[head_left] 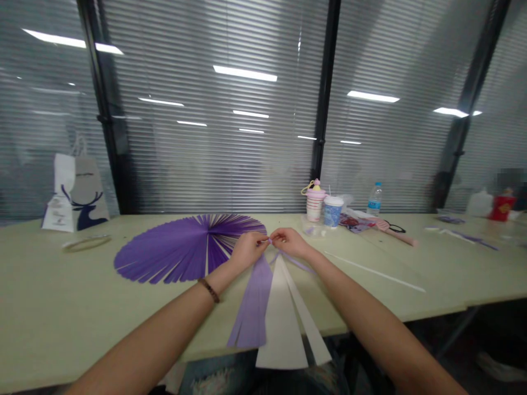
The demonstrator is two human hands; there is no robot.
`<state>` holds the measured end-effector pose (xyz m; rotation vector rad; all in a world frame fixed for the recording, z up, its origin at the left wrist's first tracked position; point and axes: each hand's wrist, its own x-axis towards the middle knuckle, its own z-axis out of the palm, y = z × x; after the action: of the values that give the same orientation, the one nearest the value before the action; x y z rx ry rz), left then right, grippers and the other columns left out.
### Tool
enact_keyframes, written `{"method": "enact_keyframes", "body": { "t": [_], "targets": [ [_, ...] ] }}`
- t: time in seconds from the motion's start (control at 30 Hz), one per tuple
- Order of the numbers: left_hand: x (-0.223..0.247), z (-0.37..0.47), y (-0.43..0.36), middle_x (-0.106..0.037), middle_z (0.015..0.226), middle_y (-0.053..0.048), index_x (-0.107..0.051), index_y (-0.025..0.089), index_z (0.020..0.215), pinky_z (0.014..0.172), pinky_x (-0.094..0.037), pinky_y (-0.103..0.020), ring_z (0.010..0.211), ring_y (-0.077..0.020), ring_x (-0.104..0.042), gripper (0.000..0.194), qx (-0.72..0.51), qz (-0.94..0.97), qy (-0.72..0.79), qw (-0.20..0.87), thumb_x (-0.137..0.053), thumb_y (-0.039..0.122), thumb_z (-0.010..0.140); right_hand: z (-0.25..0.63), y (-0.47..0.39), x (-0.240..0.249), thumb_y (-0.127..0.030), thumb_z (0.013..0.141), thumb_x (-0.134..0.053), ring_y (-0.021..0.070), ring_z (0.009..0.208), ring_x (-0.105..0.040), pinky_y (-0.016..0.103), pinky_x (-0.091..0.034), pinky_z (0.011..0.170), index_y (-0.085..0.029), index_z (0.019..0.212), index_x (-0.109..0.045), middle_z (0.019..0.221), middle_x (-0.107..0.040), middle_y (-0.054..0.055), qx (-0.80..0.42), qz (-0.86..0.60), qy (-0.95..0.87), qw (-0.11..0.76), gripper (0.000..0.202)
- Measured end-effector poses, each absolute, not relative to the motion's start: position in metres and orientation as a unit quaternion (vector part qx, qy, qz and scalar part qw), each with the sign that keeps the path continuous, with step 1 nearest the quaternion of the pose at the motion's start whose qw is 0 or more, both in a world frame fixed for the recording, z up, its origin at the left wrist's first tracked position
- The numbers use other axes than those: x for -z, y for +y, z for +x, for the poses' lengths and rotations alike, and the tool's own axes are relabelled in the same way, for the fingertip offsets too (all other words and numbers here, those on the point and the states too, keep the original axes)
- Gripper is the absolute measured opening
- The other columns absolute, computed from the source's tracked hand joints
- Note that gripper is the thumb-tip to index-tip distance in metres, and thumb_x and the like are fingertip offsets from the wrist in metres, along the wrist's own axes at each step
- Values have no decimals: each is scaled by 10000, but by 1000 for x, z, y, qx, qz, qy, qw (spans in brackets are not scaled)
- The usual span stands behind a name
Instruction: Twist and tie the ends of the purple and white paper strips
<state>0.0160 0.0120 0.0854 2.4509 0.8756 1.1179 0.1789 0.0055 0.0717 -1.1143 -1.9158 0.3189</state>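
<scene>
My left hand (pixel 248 249) and my right hand (pixel 291 242) meet fingertip to fingertip above the table. Both are pinched on a thin lavender ribbon (pixel 300 264), whose loose end trails below my right hand. Beneath them, narrow tops together, lie lavender tapered strips (pixel 250 312) and white tapered strips (pixel 282 323); the white ones reach past the table's front edge. Whether the ribbon passes around these strips is hidden by my fingers. Left of my hands, a large dark purple pleated fan (pixel 164 255) is spread nearly into a full round, partly behind my left hand.
A paper bag (pixel 84 195) and a pale ring (pixel 86 242) are at the left. Toward the back stand a pink-lidded cup (pixel 315 206), a blue cup (pixel 333 213) and a water bottle (pixel 374 200). A thin white stick (pixel 374 271) lies right of my hands.
</scene>
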Motion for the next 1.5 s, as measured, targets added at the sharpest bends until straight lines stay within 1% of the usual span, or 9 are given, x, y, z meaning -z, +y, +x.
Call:
{"method": "enact_keyframes", "body": {
  "t": [0.1,0.2,0.33,0.57,0.73,0.93,1.1,1.27,1.5],
  "targets": [
    [-83,15,15,-648,811,-58,-668,174,760,687,-390,-227,783,-179,-563,172,-390,861,296,137,-514,237,719,180,3,-72,-119,657,-493,105,610,-552,201,-422,579,-111,777,-618,687,-623,34,-127,-447,-769,439,174],
    [-81,14,17,-649,802,-57,-668,166,759,683,-388,-228,763,-173,-561,182,-393,867,284,115,-505,240,729,178,-1,-74,-166,671,-508,109,600,-549,207,-420,572,-114,758,-621,676,-620,33,-118,-452,-766,442,152],
    [-81,14,17,-652,745,-54,-671,161,728,653,-388,-224,717,-167,-562,175,-401,871,270,92,-514,238,720,176,-4,-76,-167,669,-521,113,596,-557,206,-422,570,-119,729,-626,670,-628,37,-98,-457,-764,445,130],
    [-77,15,25,-656,746,-60,-672,148,750,629,-391,-234,680,-162,-561,197,-438,853,269,88,-510,254,713,175,0,-73,-201,679,-542,115,573,-564,206,-428,543,-119,723,-624,655,-633,45,-74,-471,-746,465,124],
    [-76,18,30,-659,715,-55,-667,130,755,588,-415,-231,632,-151,-566,214,-463,832,273,140,-513,270,702,177,-1,-75,-254,689,-548,111,593,-558,210,-433,570,-122,721,-618,670,-625,41,-70,-461,-746,476,153],
    [-78,20,30,-647,718,-61,-650,108,735,608,-423,-237,652,-150,-561,223,-475,813,262,211,-533,293,688,175,-3,-78,-262,697,-529,98,591,-548,201,-431,568,-126,720,-606,660,-614,26,-73,-444,-750,485,157],
    [-77,22,27,-638,699,-60,-647,103,729,592,-409,-224,630,-134,-551,235,-466,792,266,291,-552,312,676,175,-3,-79,-238,672,-531,97,556,-532,200,-419,538,-113,682,-598,630,-602,32,-63,-450,-739,497,142],
    [-78,24,22,-620,633,-41,-647,112,729,491,-356,-197,530,-98,-502,247,-464,762,288,348,-555,334,673,176,-6,-81,-230,660,-543,99,565,-536,199,-417,548,-119,667,-600,627,-604,27,-55,-447,-740,499,125],
    [-82,20,18,-626,672,-66,-660,106,733,487,-357,-196,560,-101,-502,254,-463,721,318,406,-616,326,614,177,-5,-79,-241,687,-540,113,587,-557,212,-429,565,-121,702,-626,665,-632,48,-59,-441,-746,495,148]
  ]
}}
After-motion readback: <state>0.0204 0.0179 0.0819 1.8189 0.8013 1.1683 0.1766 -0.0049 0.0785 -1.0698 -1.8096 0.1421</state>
